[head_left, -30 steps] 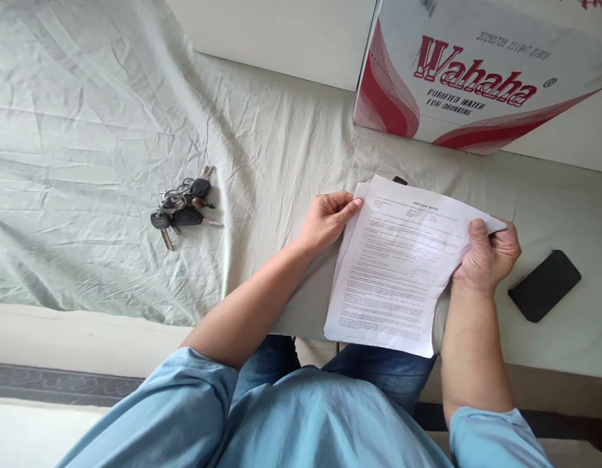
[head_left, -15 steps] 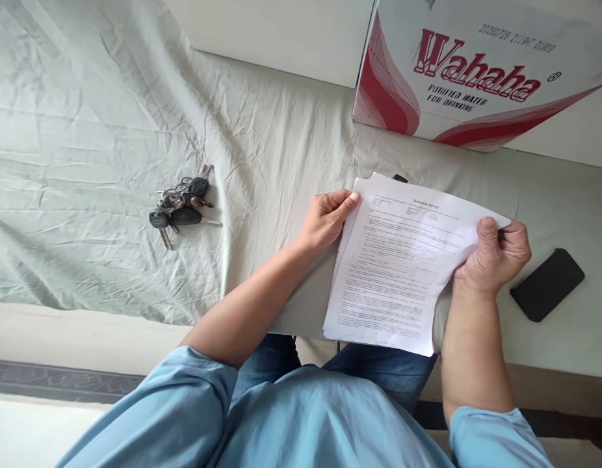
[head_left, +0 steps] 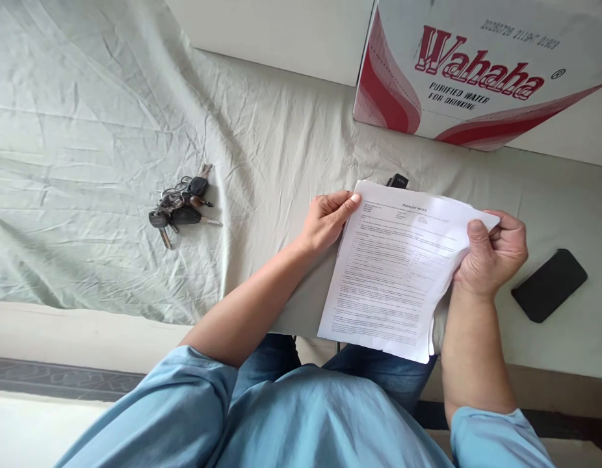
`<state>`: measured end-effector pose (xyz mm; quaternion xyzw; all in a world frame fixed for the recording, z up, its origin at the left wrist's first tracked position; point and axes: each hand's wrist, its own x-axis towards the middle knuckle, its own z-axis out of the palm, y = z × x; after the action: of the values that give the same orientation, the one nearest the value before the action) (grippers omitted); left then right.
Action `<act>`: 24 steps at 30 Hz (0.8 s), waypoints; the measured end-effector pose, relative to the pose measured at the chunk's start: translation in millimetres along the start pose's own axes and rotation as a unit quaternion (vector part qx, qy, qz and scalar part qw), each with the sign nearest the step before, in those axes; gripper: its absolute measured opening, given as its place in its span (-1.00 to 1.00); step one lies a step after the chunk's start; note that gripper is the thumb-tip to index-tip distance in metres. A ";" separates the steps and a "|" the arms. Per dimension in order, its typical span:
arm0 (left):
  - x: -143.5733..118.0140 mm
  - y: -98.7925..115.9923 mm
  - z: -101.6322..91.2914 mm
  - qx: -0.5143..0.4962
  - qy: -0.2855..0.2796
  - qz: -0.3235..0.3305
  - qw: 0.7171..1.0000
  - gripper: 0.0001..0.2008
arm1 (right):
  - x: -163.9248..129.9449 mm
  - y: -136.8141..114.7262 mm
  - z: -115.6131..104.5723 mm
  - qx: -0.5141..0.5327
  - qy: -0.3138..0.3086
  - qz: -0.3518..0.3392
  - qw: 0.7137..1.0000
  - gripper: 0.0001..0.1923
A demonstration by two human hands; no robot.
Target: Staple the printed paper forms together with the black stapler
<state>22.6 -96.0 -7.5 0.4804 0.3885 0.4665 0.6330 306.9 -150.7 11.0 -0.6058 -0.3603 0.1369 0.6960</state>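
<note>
A stack of printed paper sheets [head_left: 389, 273], its top page headed "OVERLEAF NOTES", is held between my two hands at the table's near edge. My left hand [head_left: 329, 220] pinches the upper left corner, thumb on top. At the upper right side, my right hand [head_left: 493, 253] grips the sheets with its thumb over the page and its fingers behind. The sheets are not quite even, since a lower one shows past the top page at the bottom right. Just beyond the stack's upper edge a small black object [head_left: 397, 181] lies partly hidden.
A bunch of keys [head_left: 184, 205] lies on the wrinkled pale cloth [head_left: 96, 130] to the left. To the right rests a dark phone-like slab [head_left: 549, 286]. A Wahaha water carton [head_left: 457, 123] stands at the back right, beside a plain white surface [head_left: 281, 32].
The top page has shifted left and a little down, baring a lower sheet at the right and more of the small black object. My right hand has moved slightly left.
</note>
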 end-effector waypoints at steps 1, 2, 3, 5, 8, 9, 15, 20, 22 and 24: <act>-0.2 0.5 0.1 0.000 0.001 0.001 1.000 -0.20 | 0.0 -0.3 -0.1 -0.004 -0.003 0.001 1.000 -0.48; -0.3 1.0 0.4 -0.002 0.001 0.001 1.000 -0.20 | 0.3 -0.3 -0.4 -0.009 -0.006 0.001 1.000 -0.45; -0.3 1.6 0.8 -0.005 0.001 0.002 1.000 -0.20 | 0.7 0.1 -0.8 -0.015 -0.009 0.002 1.000 -0.42; 0.0 3.0 2.0 -0.010 0.001 0.003 1.000 -0.20 | 1.9 1.1 -2.2 -0.021 -0.013 0.004 1.000 -0.37; 0.9 5.3 4.0 -0.019 -0.001 0.004 1.000 -0.20 | 4.0 2.0 -4.6 -0.018 -0.021 0.002 1.000 -0.33; 1.1 6.1 4.4 -0.021 -0.002 0.004 1.000 -0.20 | 4.5 1.9 -5.3 -0.016 -0.022 0.000 1.000 -0.33; 1.3 9.0 5.5 -0.024 0.000 0.004 1.000 -0.20 | 6.1 0.4 -7.9 -0.004 -0.032 -0.007 0.999 -0.32; 1.4 10.3 6.5 -0.034 -0.001 0.001 0.999 -0.21 | 6.9 2.8 -8.5 0.011 -0.042 -0.013 0.999 -0.35; 1.6 10.5 6.8 -0.038 -0.003 -0.001 0.999 -0.22 | 6.1 4.0 -7.8 0.014 -0.045 -0.016 0.999 -0.35; 1.8 10.2 6.8 -0.044 -0.005 0.001 0.999 -0.23 | 4.7 4.7 -6.7 0.022 -0.045 -0.018 0.999 -0.33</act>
<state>27.2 -94.9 3.9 0.4550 0.3640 0.4810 0.6551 315.8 -151.6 8.0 -0.5771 -0.3989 0.1595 0.6946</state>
